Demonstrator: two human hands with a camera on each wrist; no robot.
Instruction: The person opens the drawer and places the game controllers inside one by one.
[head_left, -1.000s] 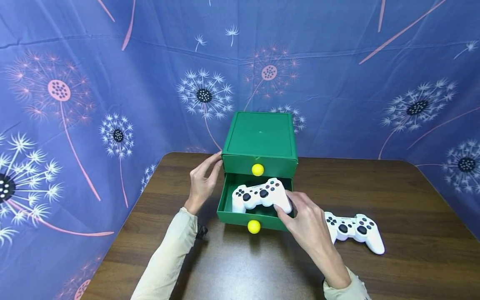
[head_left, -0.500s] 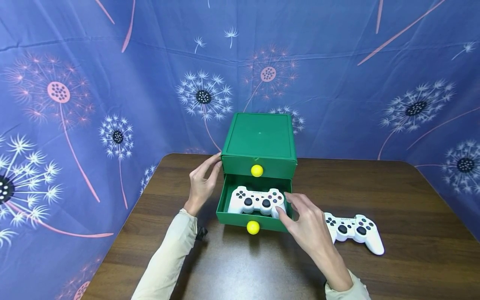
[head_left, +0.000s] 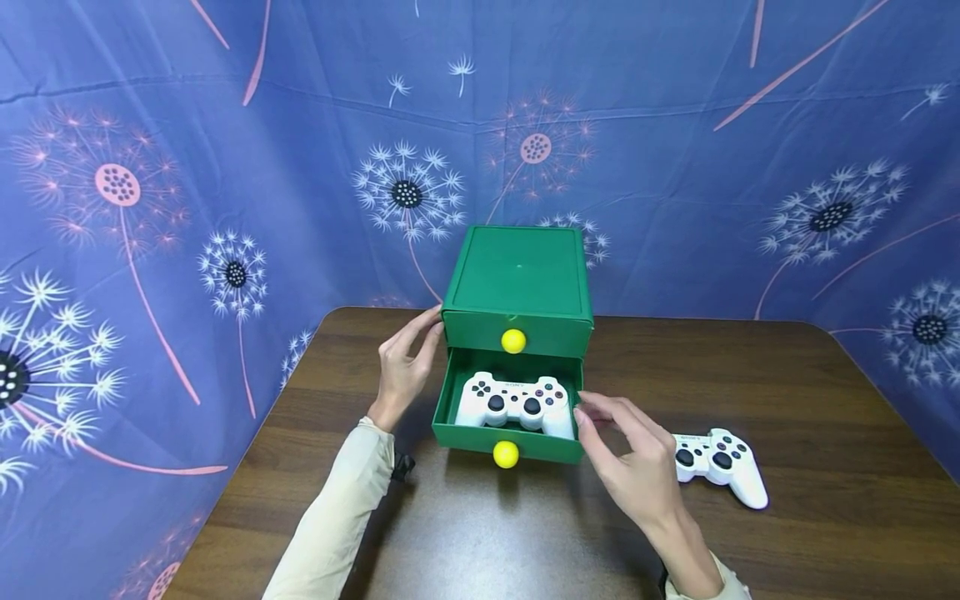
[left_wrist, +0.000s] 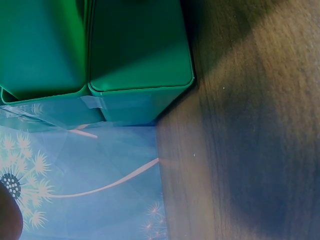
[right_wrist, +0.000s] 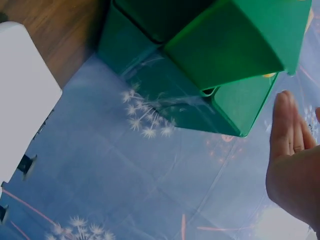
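1. Key relation: from my end, the white controller (head_left: 514, 398) lies flat in the green drawer (head_left: 472, 438), just L of the R hand's (head_left: 637, 467) fingertips; touching or barely apart, can't tell.
2. Controller's long axis runs L-R, approx. parallel to the drawer front, handles pointing toward the yellow knob (head_left: 506, 454).
3. R hand is nearer. Thumb + forefinger tips sit close together at the drawer's R wall, narrow gap btwn them; I see nothing held.
4. L hand (head_left: 403, 367) is farther off, fingertips against the cabinet's (head_left: 517, 275) L side, not curled round anything I can see.
5. 2nd controller (head_left: 703, 460) lies on the desk (head_left: 480, 542), partly hidden behind R hand.
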